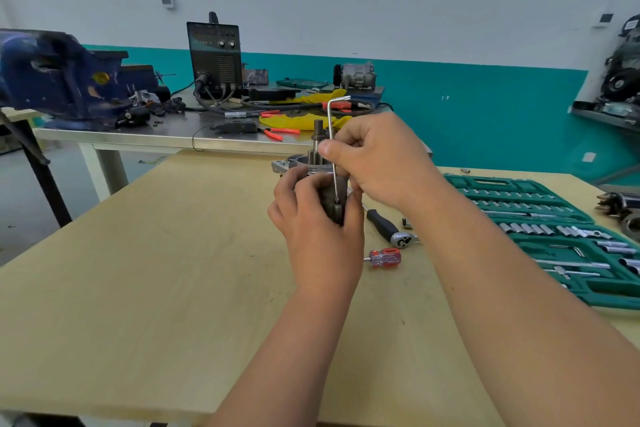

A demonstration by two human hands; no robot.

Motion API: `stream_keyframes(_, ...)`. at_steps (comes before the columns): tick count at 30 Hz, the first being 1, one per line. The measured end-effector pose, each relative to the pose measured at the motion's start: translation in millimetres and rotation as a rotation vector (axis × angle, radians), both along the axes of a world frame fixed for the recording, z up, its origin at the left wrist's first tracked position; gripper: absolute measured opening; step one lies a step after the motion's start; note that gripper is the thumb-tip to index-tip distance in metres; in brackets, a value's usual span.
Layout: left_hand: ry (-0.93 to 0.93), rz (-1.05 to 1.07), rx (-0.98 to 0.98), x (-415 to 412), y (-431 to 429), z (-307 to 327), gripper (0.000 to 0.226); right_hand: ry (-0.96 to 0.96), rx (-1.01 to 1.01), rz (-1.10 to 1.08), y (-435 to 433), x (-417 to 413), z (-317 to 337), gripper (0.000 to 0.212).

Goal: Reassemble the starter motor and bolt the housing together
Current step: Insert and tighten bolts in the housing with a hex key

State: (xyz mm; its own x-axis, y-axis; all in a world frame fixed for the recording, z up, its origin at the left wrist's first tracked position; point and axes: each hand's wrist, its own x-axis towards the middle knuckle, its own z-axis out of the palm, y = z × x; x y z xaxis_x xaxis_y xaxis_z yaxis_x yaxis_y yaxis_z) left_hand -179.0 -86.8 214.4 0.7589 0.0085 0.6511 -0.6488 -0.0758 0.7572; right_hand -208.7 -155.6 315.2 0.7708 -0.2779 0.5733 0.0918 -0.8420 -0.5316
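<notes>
With left hand (311, 218) gripping the grey metal starter motor (330, 199) as a brace, right hand (377, 159) pinching the silver L-shaped hex key (330, 121) should twist squarely.

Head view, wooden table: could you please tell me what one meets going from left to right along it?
starter motor → ratchet → green socket set → dark metal part at the right edge

Green socket case (540, 218), red-handled screwdriver (385, 257)
</notes>
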Motion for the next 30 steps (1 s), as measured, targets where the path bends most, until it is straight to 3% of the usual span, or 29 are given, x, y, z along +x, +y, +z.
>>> stream_keyframes(2,-0.015,-0.002,0.014,1,2,1,0.043,-0.063,0.018,0.011,3,-1,0,0.022)
stream_keyframes(6,0.013,-0.045,0.047,8,8,2,0.066,-0.053,0.382,0.117,-15,-14,17,0.023)
stream_keyframes(9,0.072,-0.089,0.034,12,12,0,0.074,0.194,0.214,0.048,-26,-23,16,0.039)
stream_keyframes(13,0.098,-0.099,0.01,11,12,-1,0.077,0.398,-0.088,0.107,-21,-30,10,0.027)
stream_keyframes(17,0.092,-0.102,-0.012,12,11,-3,0.075,0.403,-0.288,0.115,-19,-28,13,0.027)
stream_keyframes(25,0.075,-0.088,-0.038,11,11,-5,0.075,0.305,-0.244,0.128,-16,-20,4,0.02)
stream_keyframes(30,0.077,-0.089,-0.044,11,11,-5,0.075,0.34,-0.263,0.15,-15,-15,6,0.019)
